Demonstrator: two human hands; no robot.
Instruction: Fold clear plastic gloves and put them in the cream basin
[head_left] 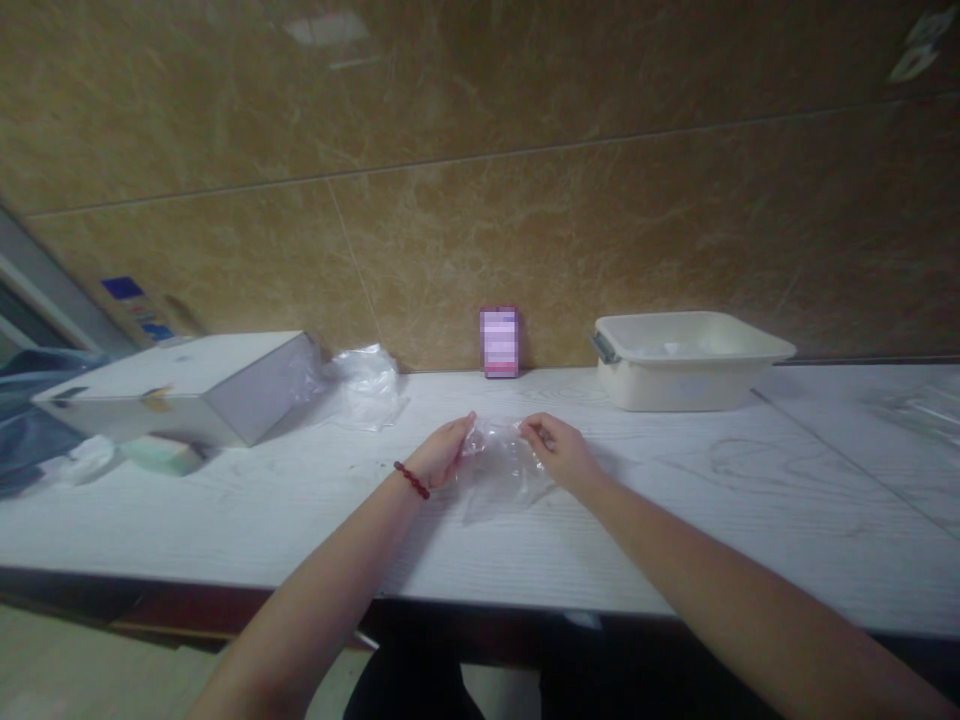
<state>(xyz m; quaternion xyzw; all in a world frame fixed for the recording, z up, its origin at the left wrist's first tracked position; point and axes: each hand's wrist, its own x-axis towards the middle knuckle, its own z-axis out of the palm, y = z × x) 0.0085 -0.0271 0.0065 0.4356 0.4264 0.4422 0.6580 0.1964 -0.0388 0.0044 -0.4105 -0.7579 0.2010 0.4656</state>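
The thin, clear, crinkled plastic bag [501,480] was in front of the small upright phone with a purple screen [499,343], at the white wood-grain desk [300,530]. It seemed very light and soft, perhaps slippery, and it could probably tear under a strong pull; its upper edges looked the best places to hold. Your left hand [442,453], below a dark-red beaded bracelet [412,480], had its grip closed on the bag's edge, nearer than the phone and left of it. Your right hand [562,452] pinched the opposite upper edge, to the phone's right. Both forearms reached forward and inward, converging before the phone.
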